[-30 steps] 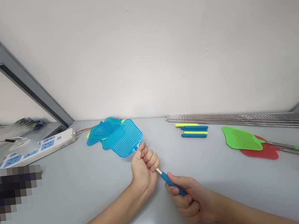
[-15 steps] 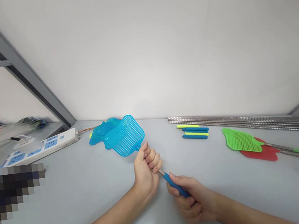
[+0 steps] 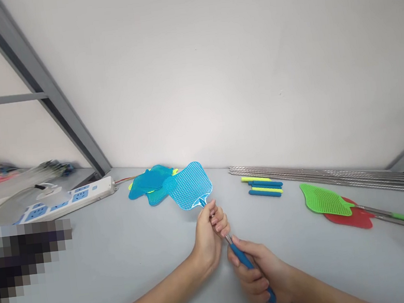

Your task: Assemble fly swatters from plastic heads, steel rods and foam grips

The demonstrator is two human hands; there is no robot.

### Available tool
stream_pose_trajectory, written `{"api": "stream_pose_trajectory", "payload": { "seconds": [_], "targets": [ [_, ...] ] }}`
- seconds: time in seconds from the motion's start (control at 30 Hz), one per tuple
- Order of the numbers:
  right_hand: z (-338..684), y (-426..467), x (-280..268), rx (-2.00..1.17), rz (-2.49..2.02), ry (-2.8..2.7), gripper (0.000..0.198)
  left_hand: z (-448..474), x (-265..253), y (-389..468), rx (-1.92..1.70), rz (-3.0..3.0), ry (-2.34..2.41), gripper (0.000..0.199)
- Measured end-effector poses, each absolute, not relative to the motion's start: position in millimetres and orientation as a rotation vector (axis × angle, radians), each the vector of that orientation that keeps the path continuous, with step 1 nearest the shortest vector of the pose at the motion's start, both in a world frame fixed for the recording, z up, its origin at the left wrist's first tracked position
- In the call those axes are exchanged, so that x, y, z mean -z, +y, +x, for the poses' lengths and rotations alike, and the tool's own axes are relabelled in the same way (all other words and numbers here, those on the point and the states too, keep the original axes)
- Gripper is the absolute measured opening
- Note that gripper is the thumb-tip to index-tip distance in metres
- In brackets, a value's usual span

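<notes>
A blue fly swatter (image 3: 193, 186) is held up over the table by both hands, its perforated head tilted up and away from me. My left hand (image 3: 214, 230) is closed round the metal rod just below the head. Lower down, my right hand (image 3: 255, 272) wraps round the blue handle grip (image 3: 241, 255), whose end sticks out under the fingers. Behind the held head, a pile of blue and yellow swatter heads (image 3: 151, 184) lies on the table. To the right rest several blue and yellow handle grips (image 3: 265, 193).
Several thin metal rods (image 3: 299, 176) lie along the wall. A green fly swatter (image 3: 326, 200) overlaps a red fly swatter (image 3: 359, 218) at right. On the left are a white power strip (image 3: 93, 189) and a metal frame post (image 3: 71, 122). A pixelated patch covers the lower left.
The swatter's head has shifted right and turned more upright with both hands. More of the blue handle's end shows below my right hand. The view itself has shifted slightly.
</notes>
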State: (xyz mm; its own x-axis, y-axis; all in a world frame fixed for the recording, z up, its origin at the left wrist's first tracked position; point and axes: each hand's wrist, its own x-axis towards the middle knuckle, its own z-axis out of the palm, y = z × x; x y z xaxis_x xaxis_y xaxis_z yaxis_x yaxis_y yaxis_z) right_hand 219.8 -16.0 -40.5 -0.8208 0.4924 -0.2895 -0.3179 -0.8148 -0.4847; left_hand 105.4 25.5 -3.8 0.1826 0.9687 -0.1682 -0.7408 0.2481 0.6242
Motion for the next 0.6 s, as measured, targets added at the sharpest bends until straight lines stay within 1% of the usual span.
{"api": "stream_pose_trajectory", "payload": {
  "seconds": [0.23,0.37,0.43,0.6],
  "targets": [
    [217,-16,40,-2.498,-0.565,-0.610,0.036,105,6,29,-1.226,0.538,0.627,0.026],
    [215,-17,38,-2.459,-0.561,-0.644,0.036,102,0,26,-1.201,0.669,0.653,0.020],
    [213,-18,37,-2.397,-0.569,-0.696,0.036,100,-2,25,-1.186,0.772,0.681,0.019],
    [208,-20,37,-2.178,-0.633,-0.806,0.035,96,-3,25,-1.185,1.101,0.858,0.024]
  ]
}}
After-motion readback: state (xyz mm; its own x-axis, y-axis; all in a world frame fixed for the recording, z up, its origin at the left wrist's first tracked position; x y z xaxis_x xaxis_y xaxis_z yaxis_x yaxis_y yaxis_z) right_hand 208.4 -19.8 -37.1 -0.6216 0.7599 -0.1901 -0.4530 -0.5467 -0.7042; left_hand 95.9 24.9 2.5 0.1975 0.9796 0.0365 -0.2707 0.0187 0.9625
